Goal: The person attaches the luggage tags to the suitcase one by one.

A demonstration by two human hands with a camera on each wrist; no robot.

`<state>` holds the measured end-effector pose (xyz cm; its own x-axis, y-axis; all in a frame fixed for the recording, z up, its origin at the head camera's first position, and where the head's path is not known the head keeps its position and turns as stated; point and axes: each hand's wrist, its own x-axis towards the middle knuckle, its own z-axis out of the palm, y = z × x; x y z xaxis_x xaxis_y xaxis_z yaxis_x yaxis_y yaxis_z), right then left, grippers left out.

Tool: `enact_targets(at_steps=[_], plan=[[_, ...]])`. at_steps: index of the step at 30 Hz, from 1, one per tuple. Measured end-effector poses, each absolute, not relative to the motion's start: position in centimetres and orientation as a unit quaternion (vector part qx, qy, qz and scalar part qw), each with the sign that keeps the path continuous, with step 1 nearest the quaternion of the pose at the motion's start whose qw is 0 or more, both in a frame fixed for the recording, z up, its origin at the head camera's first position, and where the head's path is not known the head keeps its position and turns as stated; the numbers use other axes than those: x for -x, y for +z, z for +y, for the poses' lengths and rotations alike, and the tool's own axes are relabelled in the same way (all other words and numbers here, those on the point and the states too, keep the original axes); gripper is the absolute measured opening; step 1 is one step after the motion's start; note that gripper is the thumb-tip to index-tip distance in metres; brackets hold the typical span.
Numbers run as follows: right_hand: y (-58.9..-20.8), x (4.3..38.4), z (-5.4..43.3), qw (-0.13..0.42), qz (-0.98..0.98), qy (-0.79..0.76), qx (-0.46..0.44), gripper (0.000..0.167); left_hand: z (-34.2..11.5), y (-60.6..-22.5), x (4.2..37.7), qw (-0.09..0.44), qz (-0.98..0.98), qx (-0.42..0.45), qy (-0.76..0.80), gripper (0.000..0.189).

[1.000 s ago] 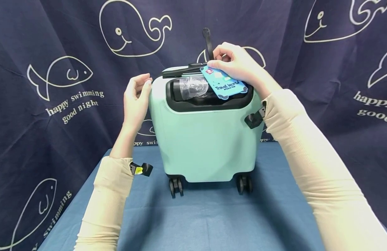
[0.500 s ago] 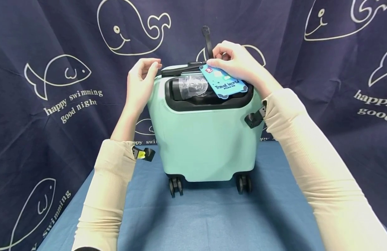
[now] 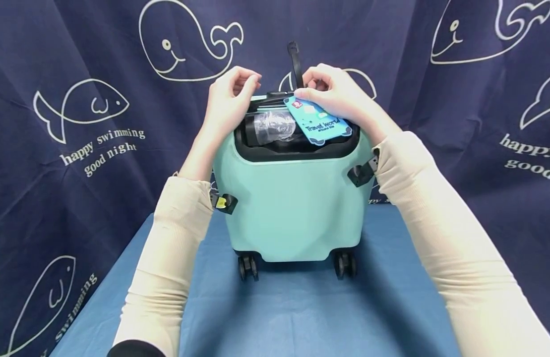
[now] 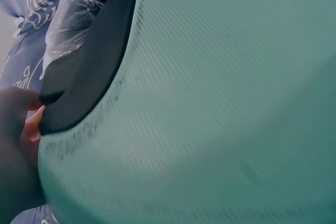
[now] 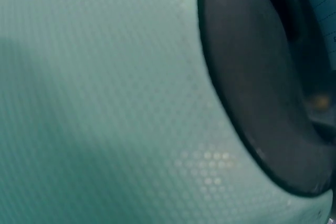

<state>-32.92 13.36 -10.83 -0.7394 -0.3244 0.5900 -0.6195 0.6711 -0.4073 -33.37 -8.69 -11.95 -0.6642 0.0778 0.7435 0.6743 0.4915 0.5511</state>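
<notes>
A mint-green suitcase (image 3: 292,208) stands upright on its wheels in the head view. At its top, my right hand (image 3: 335,91) pinches the black strap (image 3: 296,64) of a blue luggage tag (image 3: 318,121) lettered "Travel World". The strap's free end sticks up past the fingertips, and the tag hangs over the black recess. My left hand (image 3: 225,104) is over the suitcase's top left corner with fingers loosely bent and nothing held. Its fingertips point toward the strap, a little apart from it. Beneath them runs a black band (image 3: 268,103). The right wrist view shows no fingers.
Clear plastic film (image 3: 275,126) wraps a black handle part (image 3: 251,130) in the recess. Black wheels (image 3: 344,263) rest on a blue tablecloth (image 3: 292,317). A navy curtain (image 3: 96,29) with white whale and fish drawings hangs close behind.
My left hand has risen and moved right, from beside the suitcase's left edge to over its top, closer to the strap. My right hand keeps its pinch in nearly the same place.
</notes>
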Motion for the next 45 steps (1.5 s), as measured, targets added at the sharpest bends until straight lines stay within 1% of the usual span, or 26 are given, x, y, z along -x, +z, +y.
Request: enact_targets(at_steps=[6,14,23,31,38,41,45], plan=[[-11.0,33.0,13.3,0.244,-0.88,0.303,-0.27,0.024,-7.6,-11.4,33.9,0.327,-0.822,0.239,-0.4,0.021],[-11.0,33.1,13.4,0.246,-0.877,0.308,-0.274,0.023,-6.6,-10.3,34.9,0.311,-0.841,0.235,-0.376,0.021],[-11.4,33.1,13.3,0.246,-0.877,0.312,-0.271,0.023,-5.2,-10.1,35.9,0.249,-0.887,0.236,-0.31,0.023],[-11.0,32.9,13.4,0.239,-0.875,0.318,-0.276,0.02,-5.1,-10.2,36.0,0.22,-0.903,0.247,-0.274,0.024],[-10.8,32.9,13.4,0.239,-0.882,0.302,-0.272,0.022,-5.4,-10.1,35.8,0.192,-0.9,0.288,-0.264,0.025],[-10.8,33.0,13.5,0.24,-0.882,0.302,-0.272,0.023,-5.4,-9.9,35.7,0.168,-0.911,0.289,-0.242,0.029],[-11.0,33.0,13.5,0.238,-0.879,0.307,-0.276,0.022,-5.3,-9.6,35.5,0.12,-0.935,0.269,-0.199,0.035]])
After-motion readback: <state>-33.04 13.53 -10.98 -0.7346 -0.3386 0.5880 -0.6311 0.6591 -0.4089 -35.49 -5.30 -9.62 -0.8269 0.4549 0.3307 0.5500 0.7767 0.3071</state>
